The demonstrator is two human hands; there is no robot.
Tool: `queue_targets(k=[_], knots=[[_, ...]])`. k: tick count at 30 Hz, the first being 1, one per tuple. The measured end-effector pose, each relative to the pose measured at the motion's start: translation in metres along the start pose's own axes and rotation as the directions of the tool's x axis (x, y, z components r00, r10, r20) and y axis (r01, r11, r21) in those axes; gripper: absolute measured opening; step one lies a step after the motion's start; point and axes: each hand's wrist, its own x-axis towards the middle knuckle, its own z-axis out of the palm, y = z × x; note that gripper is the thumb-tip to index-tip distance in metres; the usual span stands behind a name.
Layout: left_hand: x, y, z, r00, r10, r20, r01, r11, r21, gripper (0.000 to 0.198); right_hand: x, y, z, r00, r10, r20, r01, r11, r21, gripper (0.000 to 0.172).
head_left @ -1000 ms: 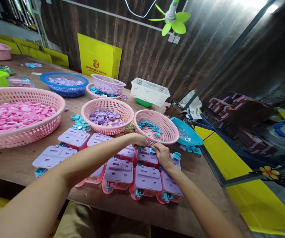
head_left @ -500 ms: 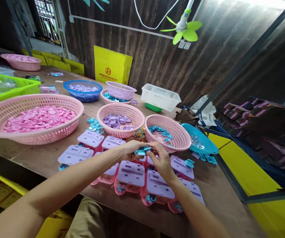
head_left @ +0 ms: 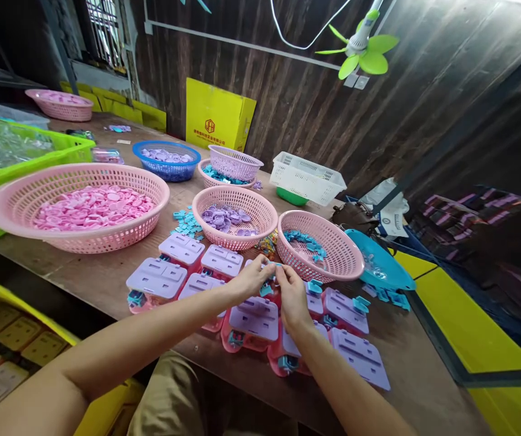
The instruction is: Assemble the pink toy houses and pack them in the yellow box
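My left hand point(head_left: 256, 277) and my right hand point(head_left: 291, 295) meet over a group of small boxes, fingertips pinched together on a small blue plastic piece point(head_left: 266, 289). The fingers hide much of the piece. Around and below the hands stand several pink boxes with lilac lids point(head_left: 255, 317), with blue parts at their front ends. Separate blue pieces rest on two lids to the right: one blue piece point(head_left: 314, 286) close to my right hand, another blue piece point(head_left: 360, 304) farther right.
Behind the boxes are a pink basket of purple parts point(head_left: 196, 209) and a pink basket of blue parts point(head_left: 351, 266). A large pink basket point(head_left: 1, 209) of pink parts stands left. Loose blue pieces point(head_left: 186, 224) lie between. A blue tray point(head_left: 396, 275) is at right.
The view has shifted, so the scene sits farther right. My hands have drawn closer together around the blue piece, which shows less now. A blue piece beside my right hand has come into sight.
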Motion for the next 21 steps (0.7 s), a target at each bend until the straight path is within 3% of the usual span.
queue_targets(k=[3,6,9,14,17,21], knots=[[0.0,0.001,-0.011,0.997,-0.032,0.07,0.031,0.999,0.009,0.029,0.022,0.004,-0.011,0.994,-0.107,0.012,0.105,0.944,-0.313,0.037],[0.002,0.007,-0.034,0.996,-0.052,-0.078,0.046,0.995,-0.083,0.028,0.043,0.006,-0.025,0.984,-0.161,0.079,0.18,0.872,-0.455,0.023],[0.003,0.013,-0.059,0.963,-0.174,-0.206,0.102,0.941,-0.321,0.031,0.054,0.007,-0.03,0.964,-0.195,0.183,0.265,0.784,-0.562,0.012],[-0.002,0.01,-0.082,0.97,-0.217,-0.111,0.121,0.824,-0.554,0.014,0.054,0.014,-0.024,0.929,-0.241,0.282,0.371,0.64,-0.673,0.017],[-0.003,0.003,-0.088,0.971,-0.224,-0.085,0.143,0.826,-0.546,0.021,0.055,0.02,-0.021,0.92,-0.244,0.307,0.392,0.563,-0.727,0.019],[0.0,0.0,-0.092,0.971,-0.238,-0.02,0.196,0.844,-0.499,0.007,0.054,0.023,-0.019,0.913,-0.242,0.329,0.407,0.478,-0.778,0.02]])
